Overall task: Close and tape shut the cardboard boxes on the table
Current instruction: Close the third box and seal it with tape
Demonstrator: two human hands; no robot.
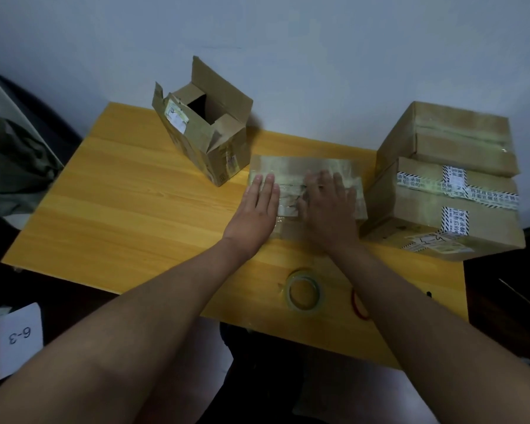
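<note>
Yellow table (129,209), boxes (306,166), tape roll (303,290)

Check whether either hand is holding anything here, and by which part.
Nothing is held. The left hand and right hand lie flat with straight fingers, pressing on the taped top of the low cardboard box.

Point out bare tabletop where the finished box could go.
Widest free patch: the table left of the left hand, in front of the open box. Crowded: right side with stacked boxes, near edge with tape roll.
</note>
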